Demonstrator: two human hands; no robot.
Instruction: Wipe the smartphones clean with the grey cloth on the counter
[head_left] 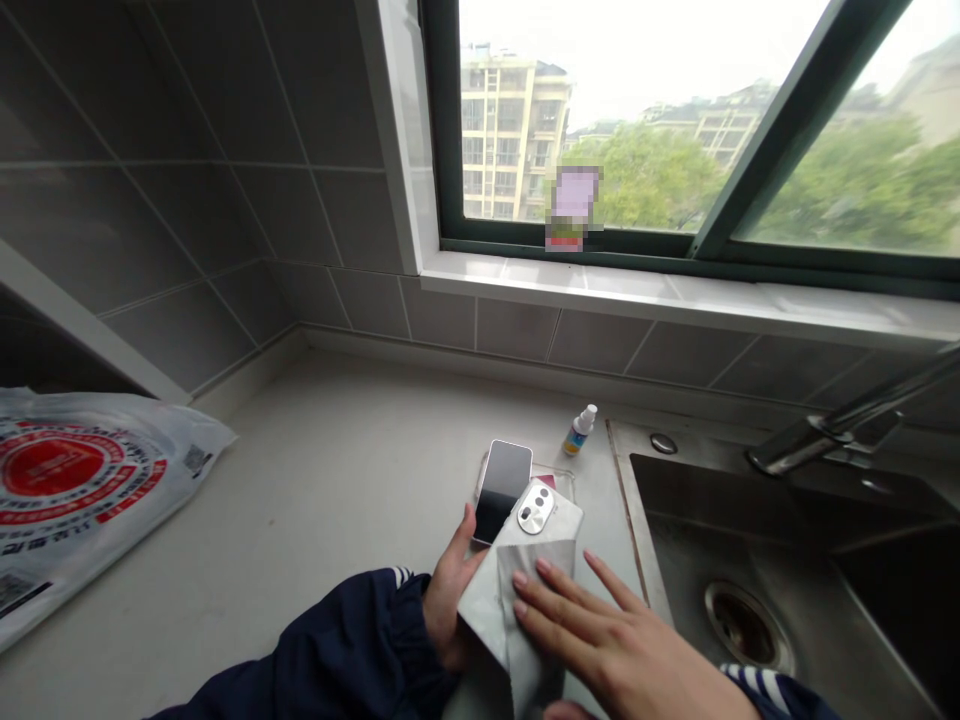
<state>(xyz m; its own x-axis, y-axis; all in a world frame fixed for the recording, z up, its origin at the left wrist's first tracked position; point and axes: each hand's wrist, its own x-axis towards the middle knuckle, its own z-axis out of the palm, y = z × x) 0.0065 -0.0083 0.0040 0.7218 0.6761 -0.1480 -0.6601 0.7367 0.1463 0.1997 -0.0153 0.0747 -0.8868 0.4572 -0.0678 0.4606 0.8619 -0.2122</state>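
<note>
The left hand (448, 592) is curled around the left edge of a grey cloth (487, 610), its thumb raised against a dark-screened phone (501, 490); whether it is truly gripping the cloth or the phone, I cannot tell. The right hand (600, 630) lies open and flat, its fingers (544, 600) spread across the cloth. Under the raised cloth sits a white phone (551, 520), its round camera bump (536, 508) facing up and uncovered, while the cloth's folds cover its near end. The dark-screened phone leans just beside it on the far-left side. Both phones are on the pale surface (315, 510), near the sink's left rim.

Just beyond them lies a clear plastic tray (559, 482), with a small dropper bottle (580, 430) standing upright to its far right. To the right is a steel sink (720, 510) with a drain (746, 625) and a metal faucet (832, 435). A printed plastic bag (82, 490) lies well off to the left. Nothing sits between the hands and the phones except the cloth.
</note>
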